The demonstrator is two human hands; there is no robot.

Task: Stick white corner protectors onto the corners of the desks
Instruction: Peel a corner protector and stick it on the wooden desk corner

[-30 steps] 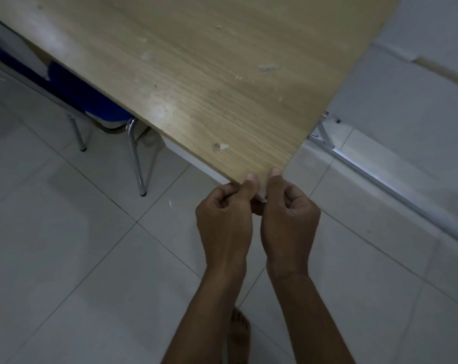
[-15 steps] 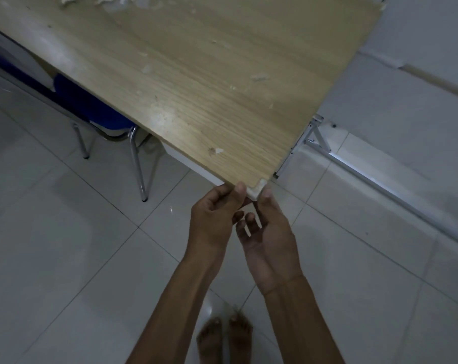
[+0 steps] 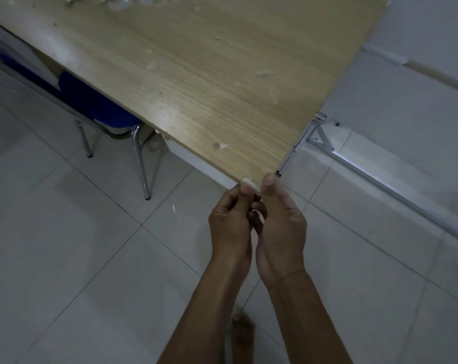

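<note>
Under the bench [image 3: 196, 74], at its left side: blue chair [image 3: 96, 106]. At the near bench corner: white corner protector [image 3: 251, 184]. Left hand [image 3: 230, 222] clenched, thumb pressing on the protector. Right hand [image 3: 280, 224] just beside, thumb on the bench corner, fingers curled underneath, grasp partly hidden.
</note>
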